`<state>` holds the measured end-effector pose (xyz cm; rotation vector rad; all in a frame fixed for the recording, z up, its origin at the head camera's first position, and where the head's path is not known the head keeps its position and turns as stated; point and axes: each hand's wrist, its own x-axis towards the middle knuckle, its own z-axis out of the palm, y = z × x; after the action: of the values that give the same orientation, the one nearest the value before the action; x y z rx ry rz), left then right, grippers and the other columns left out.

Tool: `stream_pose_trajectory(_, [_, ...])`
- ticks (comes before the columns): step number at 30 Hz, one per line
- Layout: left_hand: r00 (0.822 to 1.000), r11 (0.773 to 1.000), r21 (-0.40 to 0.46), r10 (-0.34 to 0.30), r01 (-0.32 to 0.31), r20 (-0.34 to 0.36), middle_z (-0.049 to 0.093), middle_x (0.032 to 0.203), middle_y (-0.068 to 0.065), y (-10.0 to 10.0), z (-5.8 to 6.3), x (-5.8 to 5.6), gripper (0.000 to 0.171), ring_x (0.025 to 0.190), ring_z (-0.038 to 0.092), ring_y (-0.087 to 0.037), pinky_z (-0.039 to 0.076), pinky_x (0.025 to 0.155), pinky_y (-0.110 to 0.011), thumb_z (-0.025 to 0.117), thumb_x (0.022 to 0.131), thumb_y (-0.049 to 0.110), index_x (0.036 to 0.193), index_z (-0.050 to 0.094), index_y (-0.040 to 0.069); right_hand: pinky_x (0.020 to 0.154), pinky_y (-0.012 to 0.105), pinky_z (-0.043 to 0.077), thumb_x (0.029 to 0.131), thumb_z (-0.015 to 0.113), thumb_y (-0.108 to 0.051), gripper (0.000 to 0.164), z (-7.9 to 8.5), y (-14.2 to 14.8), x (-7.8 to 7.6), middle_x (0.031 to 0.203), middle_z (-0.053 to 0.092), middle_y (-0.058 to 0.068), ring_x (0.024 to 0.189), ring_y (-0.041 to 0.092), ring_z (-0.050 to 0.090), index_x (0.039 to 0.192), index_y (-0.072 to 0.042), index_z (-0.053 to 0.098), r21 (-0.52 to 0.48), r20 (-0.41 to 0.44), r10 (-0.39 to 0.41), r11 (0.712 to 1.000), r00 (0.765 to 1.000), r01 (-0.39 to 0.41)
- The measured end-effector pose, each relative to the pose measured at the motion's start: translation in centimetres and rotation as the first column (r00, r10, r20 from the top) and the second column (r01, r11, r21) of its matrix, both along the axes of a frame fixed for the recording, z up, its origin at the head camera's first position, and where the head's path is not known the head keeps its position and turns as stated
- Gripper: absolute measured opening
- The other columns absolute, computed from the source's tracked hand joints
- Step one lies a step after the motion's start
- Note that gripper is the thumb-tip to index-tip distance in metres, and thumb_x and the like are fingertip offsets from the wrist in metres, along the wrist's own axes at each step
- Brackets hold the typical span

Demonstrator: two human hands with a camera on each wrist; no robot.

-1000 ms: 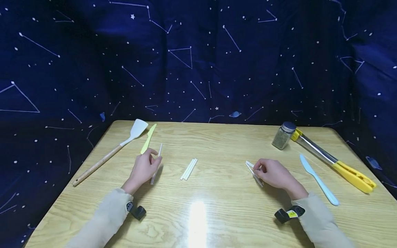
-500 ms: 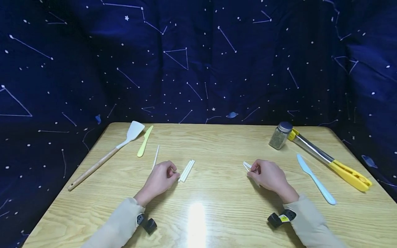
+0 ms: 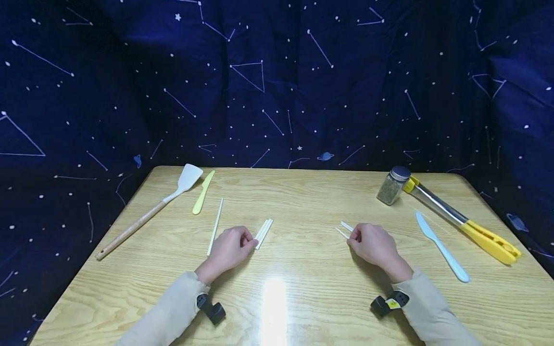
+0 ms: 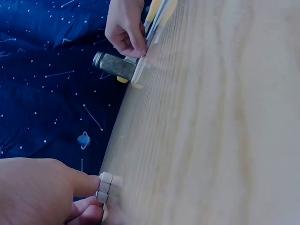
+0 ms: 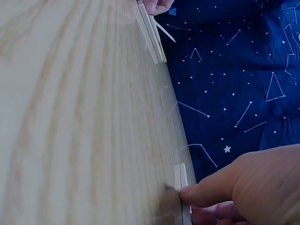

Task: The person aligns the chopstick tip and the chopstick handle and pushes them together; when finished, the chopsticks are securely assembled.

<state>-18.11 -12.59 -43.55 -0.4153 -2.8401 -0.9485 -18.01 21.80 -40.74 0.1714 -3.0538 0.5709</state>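
My left hand [image 3: 231,247] is at the left edge of a small bundle of white sticks [image 3: 265,230] on the wooden table. In the left wrist view its thumb and fingers pinch the square-ended bundle [image 4: 106,187]. One more white stick [image 3: 216,226] lies alone to the left of that hand. On the right, my right hand [image 3: 374,246] pinches white sticks [image 3: 346,226], whose two far ends poke out apart past the fingertips. The right wrist view shows the thumb pressed on these sticks [image 5: 183,174]; their near part is hidden by the hand.
A spatula [image 3: 164,201] with a wooden handle and a yellow-green knife [image 3: 202,196] lie at the left. To the right are a light blue knife [image 3: 442,247], yellow-handled tongs [image 3: 463,221] and a jar of dried herbs [image 3: 392,186]. A starry cloth [image 3: 277,86] hangs behind the table [image 3: 303,192].
My left hand has let go of the single stick, leaving it on the table, and moved right to the bundle. The right hand stays at its sticks, whose far ends have spread apart.
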Motion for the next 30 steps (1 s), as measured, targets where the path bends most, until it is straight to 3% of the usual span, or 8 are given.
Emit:
stream_pose_trajectory(5, [0.999, 0.999, -0.026, 0.044, -0.044, -0.007, 0.052, 0.059, 0.006, 0.6, 0.3, 0.1, 0.018, 0.05, 0.043, -0.006, 0.034, 0.046, -0.022, 0.069, 0.086, 0.017, 0.071, 0.062, 0.012, 0.048, 0.029, 0.036, 0.08, 0.065, -0.012, 0.01, 0.0, -0.1, -0.2, 0.065, 0.056, 0.001, 0.058, 0.016, 0.049, 0.071, -0.01, 0.061, 0.008, -0.003, -0.004, 1.0, 1.0, 0.004])
stream_pose_trajectory(13, [0.994, 0.994, -0.022, 0.108, -0.108, 0.019, 0.053, 0.062, 0.005, 1.4, 0.1, 0.3, 0.027, 0.053, 0.045, -0.008, 0.037, 0.048, -0.024, 0.075, 0.082, 0.031, 0.071, 0.061, 0.011, 0.048, 0.03, 0.035, 0.082, 0.063, -0.012, 0.009, 0.2, 0.0, -0.1, 0.065, 0.055, 0.002, 0.058, 0.017, 0.048, 0.073, -0.009, 0.061, 0.006, -0.014, -0.004, 1.0, 1.0, 0.004])
stream_pose_trajectory(21, [0.995, 0.994, -0.052, 0.1, -0.099, 0.021, 0.054, 0.063, 0.003, 1.6, 0.7, 0.5, 0.027, 0.054, 0.045, -0.009, 0.036, 0.047, -0.024, 0.076, 0.082, 0.028, 0.073, 0.061, 0.008, 0.048, 0.029, 0.035, 0.086, 0.062, -0.014, 0.01, 0.3, -0.1, 0.0, 0.065, 0.054, 0.001, 0.058, 0.017, 0.048, 0.078, -0.007, 0.061, -0.036, -0.051, -0.024, 0.999, 0.998, 0.022])
stream_pose_trajectory(26, [0.996, 0.998, -0.054, 0.043, -0.039, 0.079, 0.053, 0.062, 0.003, 1.8, 0.8, 1.0, 0.026, 0.05, 0.043, -0.008, 0.035, 0.044, -0.022, 0.076, 0.083, 0.026, 0.076, 0.062, 0.005, 0.048, 0.028, 0.034, 0.086, 0.061, -0.011, 0.009, -0.2, -0.4, 0.3, 0.064, 0.052, 0.0, 0.056, 0.015, 0.046, 0.078, -0.007, 0.06, -0.058, -0.044, -0.01, 0.998, 0.999, 0.008])
stream_pose_trajectory(30, [0.994, 0.999, -0.028, 0.05, -0.047, 0.097, 0.053, 0.062, 0.002, 1.6, 0.9, 0.9, 0.027, 0.051, 0.043, -0.008, 0.035, 0.045, -0.023, 0.076, 0.083, 0.027, 0.074, 0.061, 0.007, 0.048, 0.027, 0.033, 0.087, 0.058, -0.009, 0.009, -0.3, -0.8, 0.0, 0.063, 0.05, -0.001, 0.054, 0.013, 0.043, 0.079, -0.006, 0.061, -0.102, -0.067, 0.026, 0.994, 0.997, -0.032])
